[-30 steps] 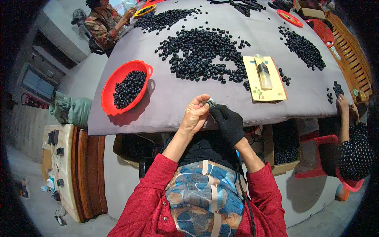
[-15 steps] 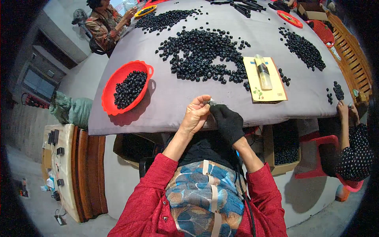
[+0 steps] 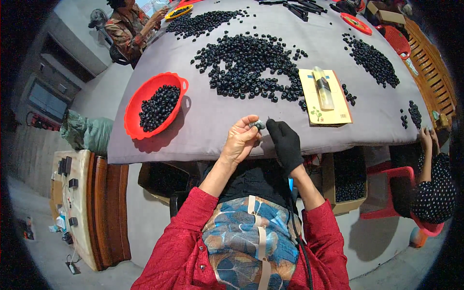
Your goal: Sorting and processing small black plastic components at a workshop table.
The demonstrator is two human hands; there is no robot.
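Note:
My bare left hand [image 3: 241, 137] pinches a small grey-green lump [image 3: 260, 124] between thumb and fingertips, just over the near edge of the table. Close to its right is my right hand [image 3: 284, 145], in a black glove, with thumb and finger pressed together. A thin dark tip shows above that pinch, too small to name. A slight gap separates the two hands. Beyond them lies a broad heap of black beads [image 3: 241, 65]. To the left stands a red bowl [image 3: 133, 108] with black beads [image 3: 159, 108] in it.
A yellow booklet [image 3: 333, 113] carries a clear tube [image 3: 325, 94] with a dark band. Another bead pile [image 3: 374, 63] lies at the right. Below the table edge stands a cardboard box [image 3: 345, 208] of beads. Co-workers sit at far left [image 3: 128, 36] and right [image 3: 432, 188].
My gloved right hand has moved a little to the right, away from my left hand. The grey-green lump in the left fingers now shows more plainly.

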